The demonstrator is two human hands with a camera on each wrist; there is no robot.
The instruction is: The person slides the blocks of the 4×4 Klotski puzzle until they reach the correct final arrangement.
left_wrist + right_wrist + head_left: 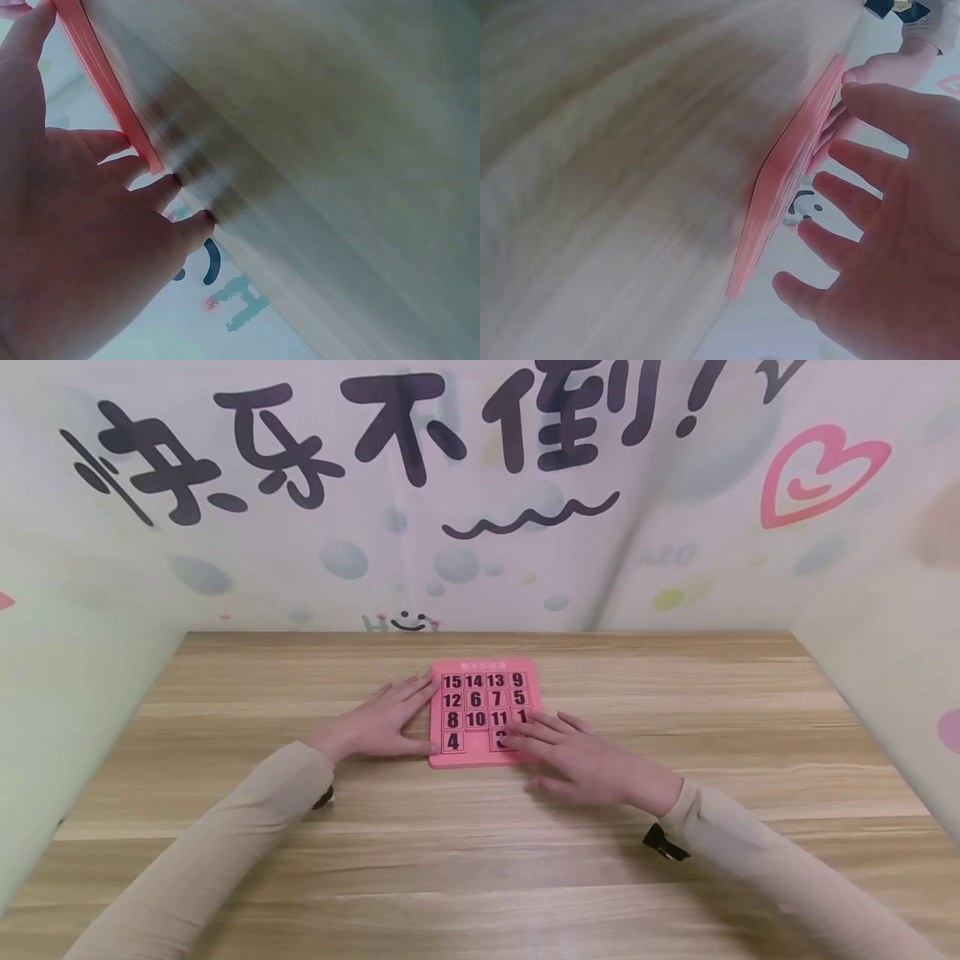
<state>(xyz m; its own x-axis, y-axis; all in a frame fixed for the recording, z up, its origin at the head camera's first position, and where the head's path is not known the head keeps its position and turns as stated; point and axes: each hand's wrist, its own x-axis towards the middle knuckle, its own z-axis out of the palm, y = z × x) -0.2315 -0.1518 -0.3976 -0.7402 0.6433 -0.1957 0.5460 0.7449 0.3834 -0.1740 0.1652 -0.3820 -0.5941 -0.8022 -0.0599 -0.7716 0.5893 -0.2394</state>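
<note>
A pink sliding number puzzle (465,760) lies flat on the table, with black numerals on its square tiles. The bottom row has a gap between the tile marked 4 (452,742) and a partly covered tile. My left hand (386,722) rests at the puzzle's left side. In the left wrist view its thumb and some fingertips touch the pink edge (112,90), fingers spread. Over the lower right corner reaches my right hand (585,764), fingers extended, hiding some tiles there. Whether its fingertips press on a tile, I cannot tell.
The wood-grain table (450,877) meets a white printed backdrop (300,560) close behind the puzzle. Side panels stand at the left (75,693) and right (885,660). Dark bands show at both wrists, below light sleeves.
</note>
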